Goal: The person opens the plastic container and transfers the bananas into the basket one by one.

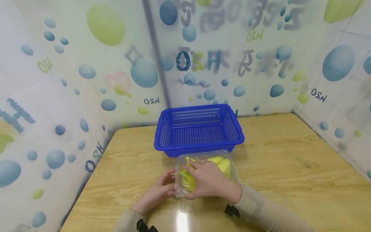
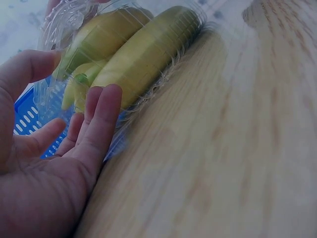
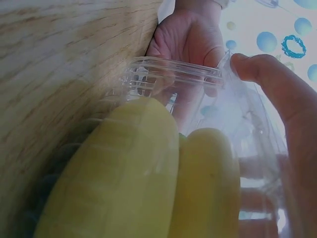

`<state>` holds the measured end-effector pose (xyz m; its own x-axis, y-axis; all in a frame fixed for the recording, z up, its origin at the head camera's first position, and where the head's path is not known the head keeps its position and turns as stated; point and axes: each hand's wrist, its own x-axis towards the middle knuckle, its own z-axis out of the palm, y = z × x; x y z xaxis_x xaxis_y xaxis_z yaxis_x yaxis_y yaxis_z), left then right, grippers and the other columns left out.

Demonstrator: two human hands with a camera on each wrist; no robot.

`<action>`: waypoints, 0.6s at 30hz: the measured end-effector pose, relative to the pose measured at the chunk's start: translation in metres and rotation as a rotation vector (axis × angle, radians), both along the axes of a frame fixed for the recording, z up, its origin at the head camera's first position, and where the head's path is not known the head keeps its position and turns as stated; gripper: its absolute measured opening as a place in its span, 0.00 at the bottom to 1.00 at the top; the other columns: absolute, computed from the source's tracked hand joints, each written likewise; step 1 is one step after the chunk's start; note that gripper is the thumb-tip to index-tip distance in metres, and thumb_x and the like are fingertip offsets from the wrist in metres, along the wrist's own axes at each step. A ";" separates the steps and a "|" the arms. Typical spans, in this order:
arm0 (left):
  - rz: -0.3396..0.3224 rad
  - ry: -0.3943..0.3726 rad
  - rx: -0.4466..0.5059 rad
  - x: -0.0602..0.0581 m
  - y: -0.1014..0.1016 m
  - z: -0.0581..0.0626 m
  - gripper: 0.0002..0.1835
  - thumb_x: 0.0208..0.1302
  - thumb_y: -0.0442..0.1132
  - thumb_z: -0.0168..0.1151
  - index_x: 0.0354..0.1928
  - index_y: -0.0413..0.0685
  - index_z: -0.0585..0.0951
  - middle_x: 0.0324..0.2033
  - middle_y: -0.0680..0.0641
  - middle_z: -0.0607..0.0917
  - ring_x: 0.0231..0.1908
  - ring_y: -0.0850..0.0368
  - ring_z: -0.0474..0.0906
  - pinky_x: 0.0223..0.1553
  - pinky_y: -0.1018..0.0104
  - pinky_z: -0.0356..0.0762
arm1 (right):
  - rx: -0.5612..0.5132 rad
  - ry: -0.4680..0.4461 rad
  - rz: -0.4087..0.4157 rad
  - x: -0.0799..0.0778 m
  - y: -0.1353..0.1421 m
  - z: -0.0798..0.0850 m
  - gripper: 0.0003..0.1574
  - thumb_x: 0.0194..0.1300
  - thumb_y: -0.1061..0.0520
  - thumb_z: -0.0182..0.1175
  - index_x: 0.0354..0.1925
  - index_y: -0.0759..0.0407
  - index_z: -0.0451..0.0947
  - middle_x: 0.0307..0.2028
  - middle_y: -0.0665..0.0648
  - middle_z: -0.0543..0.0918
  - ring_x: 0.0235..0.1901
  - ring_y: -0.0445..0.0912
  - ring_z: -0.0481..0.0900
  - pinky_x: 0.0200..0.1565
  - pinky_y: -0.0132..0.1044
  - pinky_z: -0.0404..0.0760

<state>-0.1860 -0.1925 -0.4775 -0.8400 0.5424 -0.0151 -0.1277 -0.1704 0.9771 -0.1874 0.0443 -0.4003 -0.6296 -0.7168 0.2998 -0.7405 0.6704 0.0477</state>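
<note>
A clear plastic clamshell box (image 1: 180,164) lies on the table with several long yellow fruits (image 1: 224,167) inside; they look like bananas, one with a green tip in the left wrist view. My right hand (image 1: 209,178) rests flat on the lid with its fingers spread, and its thumb (image 3: 255,69) lies at the box's near edge. At the left end of the box is my left hand (image 1: 158,190), palm turned toward it, thumb and fingers apart and loosely extended beside the clear wall (image 2: 64,29). Part of the fruit is hidden under my right hand.
A blue plastic basket (image 1: 200,149) with mesh sides stands just behind the box, near the back wall. The wooden table (image 1: 290,180) stretches out on both sides. Walls (image 1: 116,64) with blue and green dots enclose the back and sides.
</note>
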 end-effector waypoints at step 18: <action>0.005 0.000 -0.040 0.001 -0.001 0.003 0.35 0.65 0.28 0.54 0.71 0.36 0.51 0.54 0.39 0.70 0.48 0.50 0.76 0.49 0.56 0.78 | 0.009 -0.019 -0.006 -0.001 0.001 -0.002 0.58 0.43 0.18 0.60 0.62 0.53 0.74 0.59 0.60 0.76 0.56 0.61 0.76 0.53 0.56 0.76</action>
<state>-0.1854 -0.1930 -0.4750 -0.8427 0.5372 -0.0371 -0.1271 -0.1316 0.9831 -0.1886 0.0449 -0.4021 -0.6391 -0.7159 0.2813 -0.7376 0.6741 0.0397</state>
